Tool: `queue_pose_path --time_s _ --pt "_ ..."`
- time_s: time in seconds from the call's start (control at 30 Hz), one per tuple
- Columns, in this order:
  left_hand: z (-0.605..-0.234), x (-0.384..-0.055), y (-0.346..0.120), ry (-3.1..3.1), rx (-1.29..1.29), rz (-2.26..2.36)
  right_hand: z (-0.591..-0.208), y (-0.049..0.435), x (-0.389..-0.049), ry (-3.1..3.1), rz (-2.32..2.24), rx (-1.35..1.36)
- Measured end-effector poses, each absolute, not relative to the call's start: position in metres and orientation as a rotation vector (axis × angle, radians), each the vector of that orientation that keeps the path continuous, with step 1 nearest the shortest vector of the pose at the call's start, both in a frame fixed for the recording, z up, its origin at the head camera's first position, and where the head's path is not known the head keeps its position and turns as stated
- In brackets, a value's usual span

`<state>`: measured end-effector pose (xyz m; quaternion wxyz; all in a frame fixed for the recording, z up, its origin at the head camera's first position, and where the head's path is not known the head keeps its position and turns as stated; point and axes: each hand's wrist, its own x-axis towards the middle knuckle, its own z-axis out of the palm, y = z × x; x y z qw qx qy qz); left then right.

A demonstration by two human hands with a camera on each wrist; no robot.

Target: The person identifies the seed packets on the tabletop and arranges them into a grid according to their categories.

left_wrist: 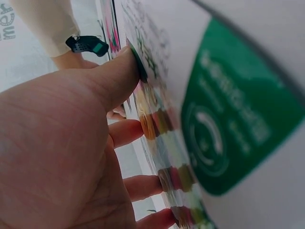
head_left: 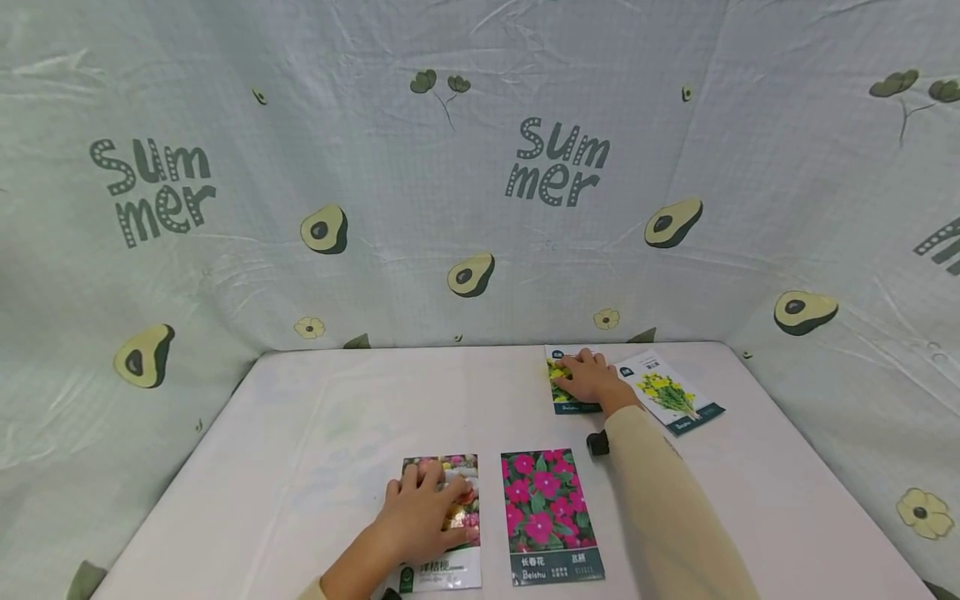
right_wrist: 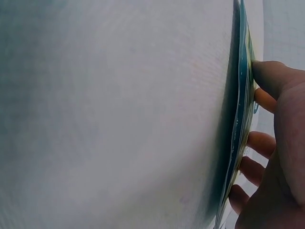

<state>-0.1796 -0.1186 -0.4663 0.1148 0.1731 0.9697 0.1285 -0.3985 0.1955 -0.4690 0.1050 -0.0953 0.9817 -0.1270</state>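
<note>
Four flat flower seed packets lie on the white table. My left hand (head_left: 422,518) rests with spread fingers on the front-left seed packet (head_left: 459,577), printed with mixed blooms and hiding part of it. In the left wrist view, the thumb and fingertips (left_wrist: 143,186) touch its glossy face. Further back, my right hand (head_left: 592,380) lies over a yellow-flower seed packet (head_left: 574,408), covering its right side. Seen edge-on in the right wrist view, that packet has the fingertips (right_wrist: 252,171) pressed against its face.
A pink-flower seed packet (head_left: 546,500) lies right of my left hand. Beside my right wrist, another yellow-flower seed packet (head_left: 666,393) is angled on the table (head_left: 300,467). Behind and at both sides hangs a pale avocado-print cloth (head_left: 390,183).
</note>
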Motion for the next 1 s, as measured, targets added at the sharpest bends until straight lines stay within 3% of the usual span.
queue_pose_path --time_s 1.0 --pt "-0.4598 -0.1788 -0.1183 2.853 0.509 0.364 -0.4672 0.1947 -0.3960 2.888 -0.406 -0.260"
